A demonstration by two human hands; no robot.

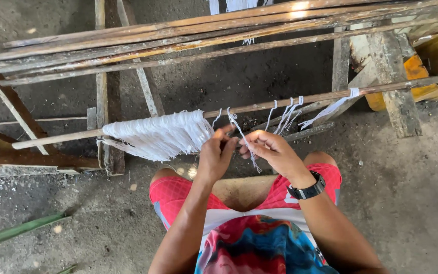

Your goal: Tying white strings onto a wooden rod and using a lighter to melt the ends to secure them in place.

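Fingers of the left hand (215,152) pinch a thin white cotton string (244,144) just below a long horizontal wooden rod (280,104), and the right hand (272,151) closes narrowly on the same string a little lower, fingertips of both hands nearly meeting. The string hangs from the rod and trails down between the hands. Touching the left hand's far side, a dense bundle of white strings (158,136) is wrapped along the rod and fans downward to the left. To the right of the hands, a few loose white loops (289,114) hang from the rod, well spaced, with bare rod between them and out toward a white tie (351,94) near the weathered wooden post (394,86). Above, a stack of long dark wooden poles (178,40) lies apart from the rod, leaving open room over grey concrete floor (406,203). A black wristwatch (307,190) sits on the right wrist, above red patterned shorts (173,195).
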